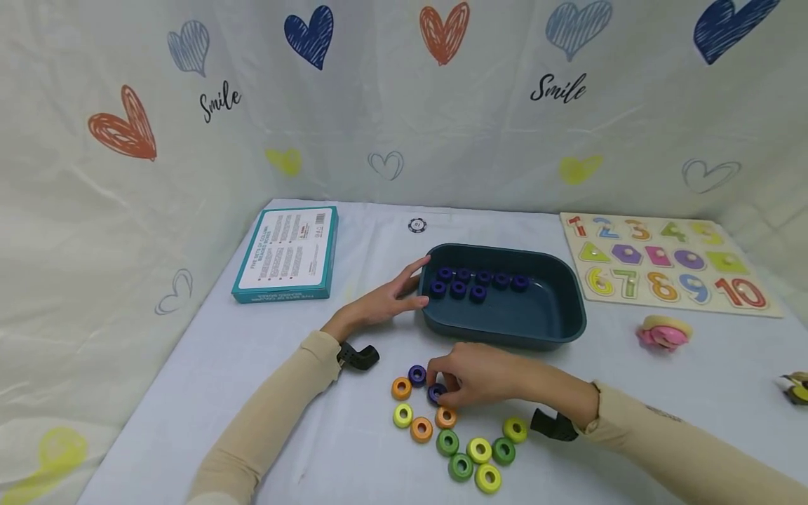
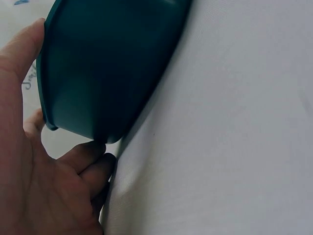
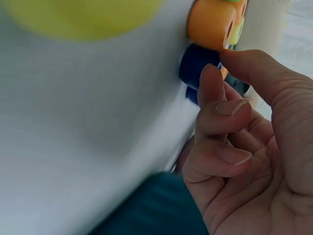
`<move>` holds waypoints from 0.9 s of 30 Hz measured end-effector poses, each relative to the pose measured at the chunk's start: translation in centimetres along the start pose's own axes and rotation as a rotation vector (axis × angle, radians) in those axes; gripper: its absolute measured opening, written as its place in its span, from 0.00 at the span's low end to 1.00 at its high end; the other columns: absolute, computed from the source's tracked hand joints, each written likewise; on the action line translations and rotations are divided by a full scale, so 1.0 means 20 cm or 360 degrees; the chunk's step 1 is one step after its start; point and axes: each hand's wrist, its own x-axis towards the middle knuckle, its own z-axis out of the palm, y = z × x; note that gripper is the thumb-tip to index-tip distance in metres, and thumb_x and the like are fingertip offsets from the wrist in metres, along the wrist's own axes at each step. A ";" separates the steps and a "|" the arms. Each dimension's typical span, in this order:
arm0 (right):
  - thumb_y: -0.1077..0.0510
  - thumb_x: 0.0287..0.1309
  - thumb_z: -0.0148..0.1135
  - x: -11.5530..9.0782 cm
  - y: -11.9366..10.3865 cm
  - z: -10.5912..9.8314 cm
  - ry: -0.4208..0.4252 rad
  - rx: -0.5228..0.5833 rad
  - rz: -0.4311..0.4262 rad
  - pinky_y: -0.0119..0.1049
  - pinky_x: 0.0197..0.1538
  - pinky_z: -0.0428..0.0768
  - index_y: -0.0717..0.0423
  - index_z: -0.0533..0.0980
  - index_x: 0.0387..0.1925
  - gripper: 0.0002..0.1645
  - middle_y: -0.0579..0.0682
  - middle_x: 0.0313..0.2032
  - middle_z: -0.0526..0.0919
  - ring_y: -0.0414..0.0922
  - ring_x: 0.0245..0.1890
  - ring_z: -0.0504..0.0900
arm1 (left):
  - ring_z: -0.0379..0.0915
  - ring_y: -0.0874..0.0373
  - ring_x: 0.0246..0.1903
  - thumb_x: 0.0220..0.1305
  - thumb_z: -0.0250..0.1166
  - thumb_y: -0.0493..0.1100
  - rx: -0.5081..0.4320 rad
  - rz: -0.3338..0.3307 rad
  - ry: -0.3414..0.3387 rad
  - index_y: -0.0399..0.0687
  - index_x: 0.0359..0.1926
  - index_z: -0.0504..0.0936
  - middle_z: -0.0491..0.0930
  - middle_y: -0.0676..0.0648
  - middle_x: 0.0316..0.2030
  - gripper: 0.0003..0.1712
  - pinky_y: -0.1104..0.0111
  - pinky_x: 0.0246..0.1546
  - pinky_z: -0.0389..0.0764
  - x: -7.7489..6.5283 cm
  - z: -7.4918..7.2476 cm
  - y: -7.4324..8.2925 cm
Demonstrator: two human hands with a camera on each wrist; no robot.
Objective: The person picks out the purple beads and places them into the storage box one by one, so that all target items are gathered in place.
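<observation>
My left hand [image 1: 393, 298] touches the left end of a dark teal tray [image 1: 549, 337], its thumb and index finger spread along the rim. In the left wrist view, other fingers bend against the tray's outer wall. Several purple rings [image 1: 477, 293] lie inside the tray, toward its left and back. In front of the tray, my right hand [image 1: 480, 375] pinches a purple ring [image 3: 195, 63] between thumb and index finger, down at the tablecloth. Another purple ring [image 1: 417, 375] lies just left of it. Orange rings [image 1: 421, 429], green rings [image 1: 461, 466] and yellow rings [image 1: 488, 478] lie loosely grouped nearer me.
A teal-edged box [image 1: 287, 252] lies at the back left. On the back right is a number-and-shape puzzle board [image 1: 672, 263], with a pink and tan toy [image 1: 664, 332] in front of it. A small round chip [image 1: 417, 225] lies behind the tray. A yellow-and-black object [image 1: 798, 388] sits at the right edge.
</observation>
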 end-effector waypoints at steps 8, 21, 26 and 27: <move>0.52 0.51 0.62 -0.14 0.10 -0.01 0.0054 0.0083 0.0135 0.27 0.23 0.70 0.42 0.74 0.37 0.10 0.33 0.18 0.73 0.31 0.17 0.70 | 0.43 0.53 0.66 0.63 0.54 0.56 0.0053 -0.0001 -0.0040 0.67 0.70 0.36 0.45 0.43 0.68 0.43 0.50 0.60 0.53 -0.06 -0.01 0.14; 0.53 0.52 0.63 -0.28 0.24 0.01 -0.0105 0.0585 -0.0047 0.27 0.21 0.72 0.45 0.74 0.44 0.16 0.38 0.23 0.78 0.31 0.16 0.72 | 0.42 0.55 0.66 0.62 0.54 0.58 0.0007 0.0012 -0.0020 0.71 0.69 0.36 0.44 0.46 0.69 0.43 0.50 0.60 0.52 -0.03 0.00 0.06; 0.52 0.50 0.65 -0.27 0.27 0.02 -0.0104 0.0615 -0.0079 0.26 0.20 0.71 0.46 0.75 0.44 0.17 0.39 0.22 0.77 0.31 0.16 0.71 | 0.43 0.59 0.66 0.57 0.54 0.66 0.0010 0.0008 0.0019 0.83 0.66 0.37 0.45 0.51 0.68 0.42 0.50 0.60 0.53 0.00 0.01 -0.02; 0.51 0.50 0.65 -0.27 0.27 0.02 -0.0097 0.0600 -0.0081 0.25 0.20 0.71 0.45 0.75 0.44 0.17 0.38 0.22 0.77 0.31 0.16 0.71 | 0.43 0.60 0.66 0.56 0.54 0.67 0.0015 0.0002 0.0020 0.84 0.65 0.37 0.46 0.51 0.68 0.42 0.50 0.60 0.53 0.00 0.01 -0.02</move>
